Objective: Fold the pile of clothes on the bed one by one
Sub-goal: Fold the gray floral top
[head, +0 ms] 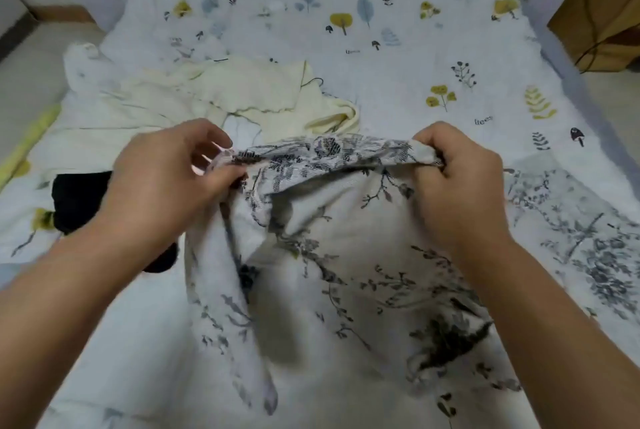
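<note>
Floral garment (346, 255) (grey-on-white print) | top edge pinched by left hand (166, 179) and right hand (457, 183), hands apart | cream clothes (207, 93) behind on bed (415, 58)

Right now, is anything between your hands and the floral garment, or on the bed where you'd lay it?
Nothing between: left hand and right hand already pinch the floral garment. The black garment lies left of it, the cream garment beyond it.
</note>
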Tool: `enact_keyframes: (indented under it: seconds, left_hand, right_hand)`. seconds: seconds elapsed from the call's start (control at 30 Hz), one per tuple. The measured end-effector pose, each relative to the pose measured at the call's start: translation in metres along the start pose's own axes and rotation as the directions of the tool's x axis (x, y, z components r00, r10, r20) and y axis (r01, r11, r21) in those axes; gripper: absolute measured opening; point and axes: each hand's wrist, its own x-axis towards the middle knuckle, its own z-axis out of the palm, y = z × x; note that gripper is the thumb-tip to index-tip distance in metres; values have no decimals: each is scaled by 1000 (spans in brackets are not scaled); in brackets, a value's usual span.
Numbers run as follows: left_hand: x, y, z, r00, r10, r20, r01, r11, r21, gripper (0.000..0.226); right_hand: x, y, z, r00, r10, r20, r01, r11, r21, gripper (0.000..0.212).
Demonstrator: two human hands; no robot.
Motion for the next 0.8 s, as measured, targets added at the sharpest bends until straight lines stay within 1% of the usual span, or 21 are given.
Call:
enact_keyframes:
  seconds: [0.03, 0.07, 0.1, 0.13, 0.17, 0.2, 0.23, 0.27, 0.33, 0.37, 0.4, 0.43, 0.47, 0.5, 0.53, 0.57, 0.63, 0.67, 0.73, 0.77, 0.8]
  left_hand:
    - [-1, -5, 16, 999, -10, -51, 15, 995, 102, 33]
    - [-6, -15, 36, 998, -59, -27, 63, 983, 173, 50]
    - [-14, -24, 58, 987, -146, 69, 126, 964, 233, 70]
    - [-25, -32, 79, 948, -250, 198, 185, 936, 299, 89]
    - [-36, -43, 98, 886, -348, 307, 231, 905, 358, 104]
    - [-48, -52, 114, 827, -425, 368, 271, 875, 401, 111]
    - [-58, -63, 125, 786, -476, 395, 304, 854, 423, 111]
    - [-65, -74, 132, 770, -495, 403, 322, 846, 424, 102]
    - [-69, -90, 135, 794, -465, 391, 309, 863, 399, 66]
    - [-66, -97, 132, 812, -444, 380, 302, 876, 377, 51]
    - [-59, -104, 126, 819, -440, 368, 317, 882, 350, 40]
    - [-49, -110, 116, 815, -446, 371, 345, 887, 307, 32]
    - [-35, -113, 102, 801, -445, 401, 374, 895, 244, 26]
    - [-19, -115, 84, 781, -429, 454, 395, 902, 174, 25]
    - [-2, -112, 63, 755, -402, 518, 392, 910, 134, 34]
    - [16, -110, 43, 735, -361, 574, 361, 925, 120, 49]
    - [51, -104, 11, 725, -290, 625, 275, 954, 124, 83]
    - [68, -103, 1, 747, -268, 608, 234, 963, 136, 94]
    - [100, -99, -7, 831, -217, 512, 140, 973, 184, 101]
    - [113, -99, -4, 872, -179, 456, 75, 969, 236, 94]
    - [122, -99, 3, 907, -137, 399, 9, 952, 306, 77]
  right_hand:
    - [1, 6, 9, 1000, 29, 11, -28, 997, -67, 17]
    - [2, 14, 21, 998, 60, 28, -55, 987, -152, 14]
    - [1, 24, 33, 994, 94, 63, -76, 967, -242, 12]
    - [-3, 34, 45, 986, 120, 111, -79, 944, -321, 11]
    - [-9, 43, 56, 978, 133, 160, -63, 921, -383, 8]
    - [-15, 50, 66, 965, 143, 220, -31, 895, -445, 4]
    - [-21, 56, 75, 952, 131, 279, 27, 867, -497, 7]
    - [-29, 60, 81, 938, 103, 330, 88, 853, -514, 16]
    - [-41, 67, 87, 899, 89, 430, 194, 797, -572, 28]
    - [-45, 68, 87, 867, 123, 483, 214, 783, -584, 28]
    - [-48, 73, 86, 826, 172, 537, 213, 787, -579, 27]
    - [-49, 75, 83, 809, 195, 554, 189, 807, -560, 24]
    - [-48, 76, 80, 814, 216, 539, 155, 814, -560, 19]
    - [-42, 76, 75, 846, 217, 487, 109, 824, -557, 14]
    - [-34, 75, 69, 872, 237, 428, 49, 828, -559, 13]
    - [-23, 74, 63, 899, 258, 355, -20, 833, -553, 16]
    - [2, 77, 53, 945, 269, 187, -128, 829, -545, 21]
    - [16, 78, 46, 959, 264, 105, -171, 832, -527, 21]
    - [41, 83, 39, 970, 241, 0, -212, 850, -483, 20]
    - [52, 86, 38, 973, 228, -31, -216, 853, -475, 19]
    - [60, 90, 41, 974, 221, -50, -217, 851, -479, 18]
